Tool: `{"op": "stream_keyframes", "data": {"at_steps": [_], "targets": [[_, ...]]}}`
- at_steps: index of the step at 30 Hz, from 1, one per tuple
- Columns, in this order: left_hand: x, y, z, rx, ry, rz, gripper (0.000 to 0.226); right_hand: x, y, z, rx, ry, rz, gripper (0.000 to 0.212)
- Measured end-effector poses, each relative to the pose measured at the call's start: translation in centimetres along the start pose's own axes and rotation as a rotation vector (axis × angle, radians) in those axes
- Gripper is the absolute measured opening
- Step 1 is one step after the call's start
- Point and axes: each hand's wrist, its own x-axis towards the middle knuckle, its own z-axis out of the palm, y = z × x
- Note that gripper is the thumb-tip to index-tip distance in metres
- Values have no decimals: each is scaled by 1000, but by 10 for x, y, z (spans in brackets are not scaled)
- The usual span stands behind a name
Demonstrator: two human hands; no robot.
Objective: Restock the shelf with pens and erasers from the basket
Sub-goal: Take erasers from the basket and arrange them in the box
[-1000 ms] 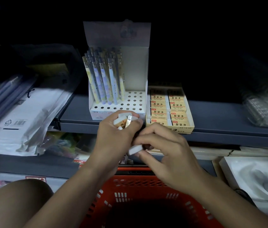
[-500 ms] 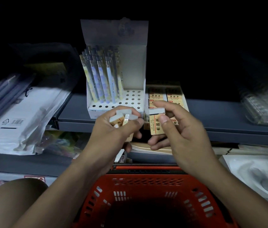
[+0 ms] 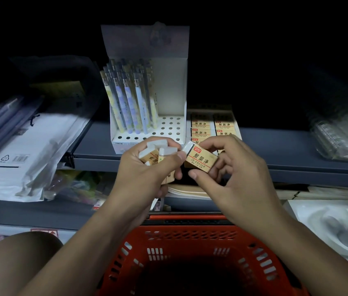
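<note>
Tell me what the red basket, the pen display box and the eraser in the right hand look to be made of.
Red basket: moulded plastic, judging by its slotted walls and dull sheen. Pen display box: thin white card, matte, with folded flaps and punched holes. Eraser: white rubbery block, seemingly, in a printed tan paper sleeve, held in the right hand.

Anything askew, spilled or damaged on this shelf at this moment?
Nothing spilled or damaged. The pens stand only in the left of the pen display box, leaning; many holes are bare. The plastic sleeves at left slump over the shelf edge.
</note>
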Motion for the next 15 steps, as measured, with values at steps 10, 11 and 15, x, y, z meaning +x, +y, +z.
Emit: {"op": "stream_keyframes", "data": {"at_steps": [10,11,15], "targets": [[0,-3,3,84,-19,45,10,10,15,-7,-99,13,-142,30],[0,-3,3,104,-11,56,11,12,16,-10,-107,4,-143,25],[0,-5,5,198,7,132,13,24,19,-22,-164,17,-150,16]]}}
